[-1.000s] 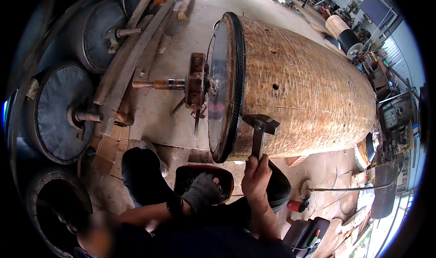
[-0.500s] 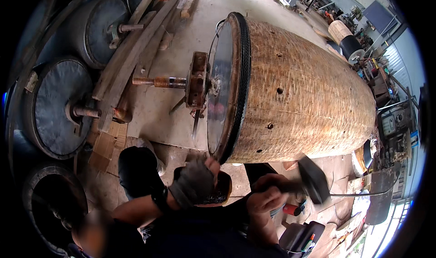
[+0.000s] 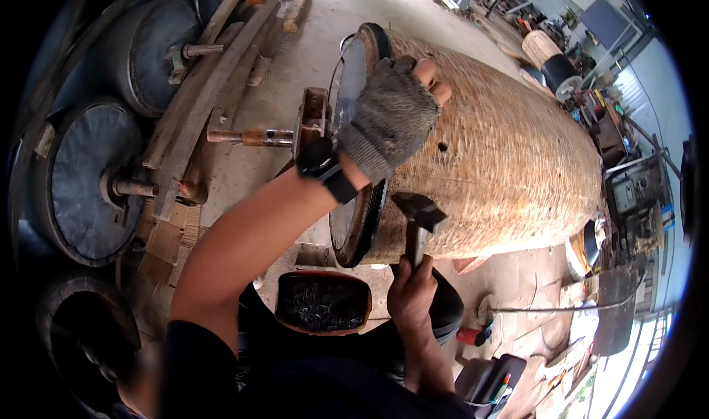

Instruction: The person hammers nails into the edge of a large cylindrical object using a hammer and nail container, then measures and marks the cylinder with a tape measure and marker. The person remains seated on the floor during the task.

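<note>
My left hand [image 3: 395, 120], in a grey fingerless glove, is up at the large drum [image 3: 502, 146], just inside its black-edged rim [image 3: 373, 231]. Its fingers are bent and closed; whatever they may hold is hidden. The drum is wrapped in brown, ribbed, cord-like material with a few dark holes. My bare right hand [image 3: 412, 293] grips a hammer [image 3: 418, 231] by the handle, the head raised in front of the drum's near side below the left hand. Between my knees is a reddish-edged container [image 3: 323, 273] of small dark nails [image 3: 325, 304].
A rusty shaft [image 3: 255, 137] juts from the drum's left end. Wooden planks [image 3: 199, 101] lie left of it, beside several dark metal drums [image 3: 96, 179]. A red can [image 3: 470, 336] and a dark box [image 3: 491, 382] are at lower right. Cluttered benches [image 3: 628, 190] line the right.
My left hand has gone from the rim's lower edge up onto the drum. The hammer has swung left and its head now points upward. The nail container is now uncovered.
</note>
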A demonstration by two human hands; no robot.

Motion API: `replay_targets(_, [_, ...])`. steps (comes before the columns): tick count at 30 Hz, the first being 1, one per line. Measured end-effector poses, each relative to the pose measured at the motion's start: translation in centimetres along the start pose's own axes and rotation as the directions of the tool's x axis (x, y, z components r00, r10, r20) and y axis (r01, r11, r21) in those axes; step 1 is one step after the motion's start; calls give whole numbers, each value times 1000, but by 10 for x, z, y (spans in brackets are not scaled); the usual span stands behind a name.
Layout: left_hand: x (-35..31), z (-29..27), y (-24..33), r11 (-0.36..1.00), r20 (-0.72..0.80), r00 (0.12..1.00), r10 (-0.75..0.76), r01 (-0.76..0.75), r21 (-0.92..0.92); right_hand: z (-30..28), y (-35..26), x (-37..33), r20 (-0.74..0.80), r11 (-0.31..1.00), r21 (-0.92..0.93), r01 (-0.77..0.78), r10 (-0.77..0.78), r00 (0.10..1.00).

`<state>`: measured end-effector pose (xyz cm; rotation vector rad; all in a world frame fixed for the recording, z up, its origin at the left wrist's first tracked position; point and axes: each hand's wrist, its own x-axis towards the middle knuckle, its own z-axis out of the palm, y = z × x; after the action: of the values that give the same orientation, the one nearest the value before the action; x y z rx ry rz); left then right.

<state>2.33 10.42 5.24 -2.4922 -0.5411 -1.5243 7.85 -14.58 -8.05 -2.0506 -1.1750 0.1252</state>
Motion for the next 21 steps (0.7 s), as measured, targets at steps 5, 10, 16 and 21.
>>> replay_targets(5, [3,29,-14,996,123,990,-70,77,-54,-24,3,-17,-179,911,271,311,-270,946])
replay_targets(10, [3,34,-17,992,36,994,101,-104,66,-6,-5,14,57,990,135,28,-35,998])
replay_targets(16, [30,40,-44,947,67,971,229,-238,217,-17,-13,16,-303,900,208,382,-312,900])
replay_targets(21, [39,51,-53,948,58,984,166,-175,266,-5,6,11,-115,974,210,81,-58,992])
